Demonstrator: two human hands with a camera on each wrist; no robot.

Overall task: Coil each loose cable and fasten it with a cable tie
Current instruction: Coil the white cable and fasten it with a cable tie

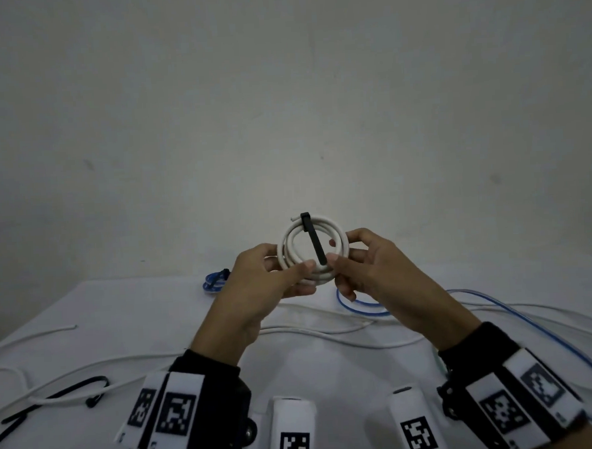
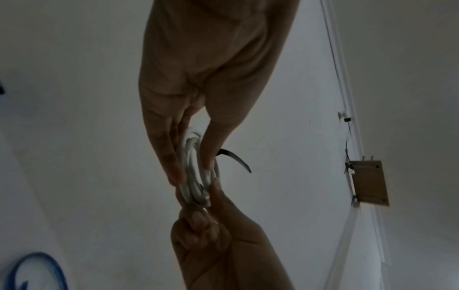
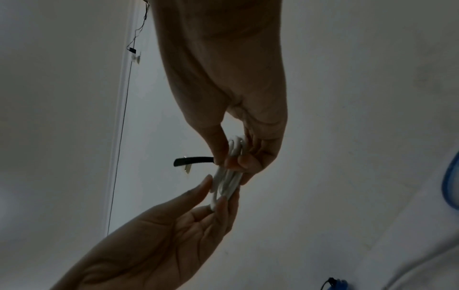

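I hold a white cable coil [image 1: 311, 249] upright above the table, between both hands. A black cable tie [image 1: 314, 240] runs from the coil's top down across its opening. My left hand [image 1: 290, 271] pinches the coil's lower left between thumb and fingers. My right hand [image 1: 339, 256] grips the coil's right side, its thumb at the tie's lower end. In the left wrist view my left hand [image 2: 192, 172] clamps the coil [image 2: 191, 176], and the tie's tail [image 2: 236, 159] sticks out to the right. From the right wrist, the tie [image 3: 193, 160] juts left of my right hand [image 3: 227, 162], which holds the coil [image 3: 227, 180].
On the white table [image 1: 120, 302] a tied blue coil [image 1: 214, 283] lies behind my left hand. A loose blue cable [image 1: 364, 308] and loose white cables [image 1: 327, 330] cross the middle and right. Black cable ties [image 1: 60, 396] lie at the front left.
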